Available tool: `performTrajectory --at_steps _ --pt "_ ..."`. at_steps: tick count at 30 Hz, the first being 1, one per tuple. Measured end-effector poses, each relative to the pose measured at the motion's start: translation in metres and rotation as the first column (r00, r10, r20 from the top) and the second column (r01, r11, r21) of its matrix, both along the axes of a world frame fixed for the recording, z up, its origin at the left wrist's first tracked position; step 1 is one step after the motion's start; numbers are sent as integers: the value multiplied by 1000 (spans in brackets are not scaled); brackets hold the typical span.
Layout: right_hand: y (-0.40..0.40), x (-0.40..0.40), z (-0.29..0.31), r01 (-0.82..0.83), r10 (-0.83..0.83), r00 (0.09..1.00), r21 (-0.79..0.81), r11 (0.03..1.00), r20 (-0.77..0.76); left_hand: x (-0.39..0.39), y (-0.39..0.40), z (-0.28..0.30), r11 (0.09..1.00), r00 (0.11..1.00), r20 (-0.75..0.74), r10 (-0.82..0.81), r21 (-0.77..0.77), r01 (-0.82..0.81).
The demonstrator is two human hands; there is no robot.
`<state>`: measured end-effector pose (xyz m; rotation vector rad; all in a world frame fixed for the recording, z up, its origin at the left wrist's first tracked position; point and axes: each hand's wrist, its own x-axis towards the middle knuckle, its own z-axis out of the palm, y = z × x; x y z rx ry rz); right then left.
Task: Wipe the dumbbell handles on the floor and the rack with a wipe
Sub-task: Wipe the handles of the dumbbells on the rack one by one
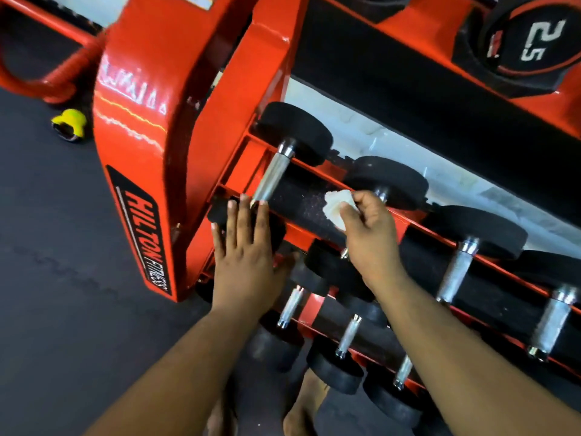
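Observation:
A red dumbbell rack (201, 99) fills the view, with black-headed, steel-handled dumbbells lying across its shelves. My right hand (367, 231) pinches a crumpled white wipe (338, 206) over the middle shelf, beside the handle of the second dumbbell (388, 180). My left hand (243, 250) lies flat with fingers spread on the near head of the leftmost dumbbell, whose steel handle (273, 176) runs up from my fingertips. Lower down, several smaller dumbbells (347, 336) rest on the bottom shelf.
Dark rubber floor (63, 262) stretches to the left. A yellow and black object (69, 124) lies on it near the rack's red side post. A 2.5 dumbbell (534, 42) sits on the top shelf. My bare feet (306, 407) show below the bottom shelf.

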<state>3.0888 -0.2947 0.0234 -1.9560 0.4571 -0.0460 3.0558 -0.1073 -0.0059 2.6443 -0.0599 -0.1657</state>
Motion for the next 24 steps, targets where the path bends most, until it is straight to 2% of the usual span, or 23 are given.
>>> performTrajectory --at_steps 3,5,7,8,10,12,13,14,16,17,18,20,21,22,23,24 --pt "34 20 -5 -165 184 979 -175 971 93 24 19 -2 997 992 -107 68 -20 -71" --pt "55 35 -15 -275 336 930 -324 905 149 34 27 -5 996 987 -138 81 -35 -86" --pt "71 52 -30 -409 509 853 -459 789 117 37 29 -10 995 988 -131 83 -40 -89" --pt "76 59 -37 -499 623 780 -546 673 54 36 28 -13 996 990 -116 82 -37 -86" --pt "75 71 -50 -616 814 571 -710 341 -104 35 29 -16 996 993 -91 77 -29 -80" --pt "56 85 -51 -571 879 396 -821 8 -267 35 30 -15 998 993 -107 55 -13 -57" --pt "44 93 -50 -519 872 377 -851 -80 -312 36 30 -13 999 992 -121 45 1 -45" --pt "35 101 -46 -492 847 421 -866 -86 -324 37 30 -11 999 991 -129 41 15 -39" --pt "28 108 -41 -479 753 579 -878 3 -313 38 29 -7 999 989 -145 37 33 -33" --pt "34 106 -43 -474 727 605 -880 2 -324 39 29 -5 999 987 -155 38 36 -33" --pt "42 99 -49 -495 743 571 -868 -26 -348 39 29 -4 999 984 -173 35 36 -29" --pt "49 86 -59 -574 833 371 -806 -142 -411 41 31 -2 999 974 -224 20 34 -13" --pt "48 85 -57 -604 850 301 -776 -180 -432 42 31 -1 999 969 -248 11 36 -2" --pt "45 89 -54 -603 853 306 -779 -170 -423 44 32 0 999 964 -265 5 37 6" --pt "40 94 -53 -575 839 377 -809 -118 -391 45 32 2 999 960 -281 -3 37 14" --pt "37 98 -52 -549 793 488 -834 -46 -365 45 32 3 999 957 -291 -8 32 18"
